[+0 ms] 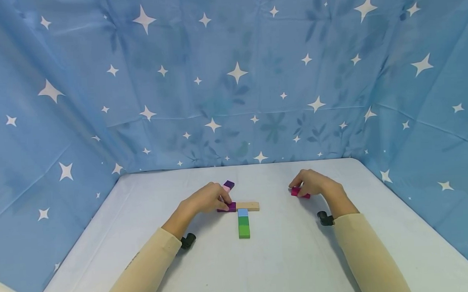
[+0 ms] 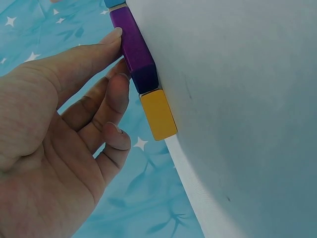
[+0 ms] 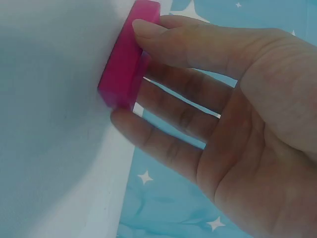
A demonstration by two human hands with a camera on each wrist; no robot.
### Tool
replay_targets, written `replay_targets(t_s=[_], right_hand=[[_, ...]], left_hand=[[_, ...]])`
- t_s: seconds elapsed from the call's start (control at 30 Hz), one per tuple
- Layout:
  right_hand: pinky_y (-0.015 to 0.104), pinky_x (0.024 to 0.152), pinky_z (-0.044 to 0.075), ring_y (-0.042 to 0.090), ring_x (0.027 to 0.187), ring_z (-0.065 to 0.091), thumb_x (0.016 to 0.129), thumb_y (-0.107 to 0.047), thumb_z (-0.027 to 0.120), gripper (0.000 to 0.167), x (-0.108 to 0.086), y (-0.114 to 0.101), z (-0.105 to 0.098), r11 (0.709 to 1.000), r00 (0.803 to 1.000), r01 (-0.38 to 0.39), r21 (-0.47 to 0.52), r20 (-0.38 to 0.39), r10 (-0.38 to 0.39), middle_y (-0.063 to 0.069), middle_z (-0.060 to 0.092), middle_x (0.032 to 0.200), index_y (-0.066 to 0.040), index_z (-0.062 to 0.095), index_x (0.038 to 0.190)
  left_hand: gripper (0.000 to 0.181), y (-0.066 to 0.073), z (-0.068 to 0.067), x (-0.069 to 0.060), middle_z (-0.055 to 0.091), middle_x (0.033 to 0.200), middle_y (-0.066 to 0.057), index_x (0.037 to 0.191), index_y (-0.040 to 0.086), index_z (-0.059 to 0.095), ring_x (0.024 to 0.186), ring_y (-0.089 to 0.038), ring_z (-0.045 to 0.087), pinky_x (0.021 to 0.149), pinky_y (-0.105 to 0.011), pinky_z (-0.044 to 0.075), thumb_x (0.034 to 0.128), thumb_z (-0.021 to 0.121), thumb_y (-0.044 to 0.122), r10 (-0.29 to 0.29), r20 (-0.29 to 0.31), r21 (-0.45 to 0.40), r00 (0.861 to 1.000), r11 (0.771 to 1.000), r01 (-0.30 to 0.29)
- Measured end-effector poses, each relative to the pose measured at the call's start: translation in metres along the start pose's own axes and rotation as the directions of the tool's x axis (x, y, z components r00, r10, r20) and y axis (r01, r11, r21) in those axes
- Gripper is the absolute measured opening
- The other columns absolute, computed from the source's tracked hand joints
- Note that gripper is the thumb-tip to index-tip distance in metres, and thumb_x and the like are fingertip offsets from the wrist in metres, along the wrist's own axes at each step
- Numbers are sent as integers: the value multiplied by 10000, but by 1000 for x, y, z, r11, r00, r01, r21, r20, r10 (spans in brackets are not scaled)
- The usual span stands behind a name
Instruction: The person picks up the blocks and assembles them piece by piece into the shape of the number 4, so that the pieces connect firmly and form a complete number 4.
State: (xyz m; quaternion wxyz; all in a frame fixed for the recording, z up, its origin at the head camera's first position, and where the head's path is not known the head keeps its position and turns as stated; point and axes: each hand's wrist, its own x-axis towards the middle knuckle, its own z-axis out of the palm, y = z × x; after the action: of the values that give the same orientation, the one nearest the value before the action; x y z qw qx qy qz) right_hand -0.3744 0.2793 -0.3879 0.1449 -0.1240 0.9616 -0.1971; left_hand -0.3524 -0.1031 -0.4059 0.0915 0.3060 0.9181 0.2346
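Note:
My left hand point(image 1: 208, 198) pinches a purple block point(image 2: 134, 49) between thumb and fingertips. In the left wrist view, a yellow block point(image 2: 158, 115) meets one end of the purple block, and a blue piece point(image 2: 115, 3) shows at the other. In the head view, a pale wooden block point(image 1: 247, 206) lies in line with the purple one. Below it runs a column of light blue point(image 1: 242, 212), darker green point(image 1: 243, 221) and bright green point(image 1: 244, 232) pieces. Off to the right, my right hand point(image 1: 313, 182) holds a magenta block point(image 3: 124, 59) between thumb and fingers, low over the table.
Just beyond my left hand lie a dark purple block point(image 1: 229, 184) and a pink piece point(image 1: 226, 188), partly hidden by the fingers. A white cloth covers the table point(image 1: 286, 257). Blue star-patterned curtains point(image 1: 236, 98) enclose its back and sides.

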Motion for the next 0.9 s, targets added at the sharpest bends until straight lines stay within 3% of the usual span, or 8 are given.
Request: replay_targets(t_s=[0.33,0.63,0.9], right_hand=[[369,840,570,150,878,685,828,-104,870,531,-2,-1,2,997,997,77,26,18,-77,118,738,1149,-59,709,1332],[547,987,524,209,1034,696,803,-177,898,599,2,-6,7,996,995,83,41,48,-85,102,729,1212,-62,687,1351],[399,821,564,180,913,661,830,-205,885,522,10,-14,14,992,992,122,41,-13,-122,85,732,1150,-76,726,1310]], left_hand=[[135,2,1,1,755,924,70,1030,159,840,854,-127,622,786,-309,544,907,808,114,-5,-1,-2,1000,1000,5],[132,2,2,0,752,919,70,1032,155,840,849,-127,616,776,-304,539,910,807,117,-4,-3,1,1000,1000,4],[136,4,1,-2,755,931,60,1039,144,838,858,-136,620,784,-307,548,914,800,108,-13,-3,-6,1000,1000,13]])
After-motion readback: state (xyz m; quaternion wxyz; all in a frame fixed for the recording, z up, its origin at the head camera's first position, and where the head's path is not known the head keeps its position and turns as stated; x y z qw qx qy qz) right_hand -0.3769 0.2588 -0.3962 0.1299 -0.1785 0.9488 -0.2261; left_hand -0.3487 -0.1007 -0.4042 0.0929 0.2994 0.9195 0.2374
